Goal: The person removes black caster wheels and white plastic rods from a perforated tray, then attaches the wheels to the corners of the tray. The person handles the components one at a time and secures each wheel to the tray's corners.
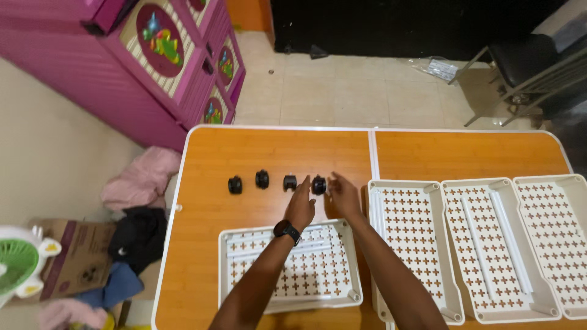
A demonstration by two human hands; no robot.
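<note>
While left hand (300, 208) and right hand (343, 194) flank rightmost caster (318, 184), fingers open.

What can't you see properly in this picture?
- Black caster wheel, head view: too small to show whether the left hand or right hand touches it.
- White perforated tray: forearms cover its middle.
- Rightmost tray: cut off by the picture's right edge.

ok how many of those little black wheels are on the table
4, in a row across the orange table: far-left wheel, second wheel, third wheel, and fourth wheel between the left hand and right hand. The hands could hide another.
</note>
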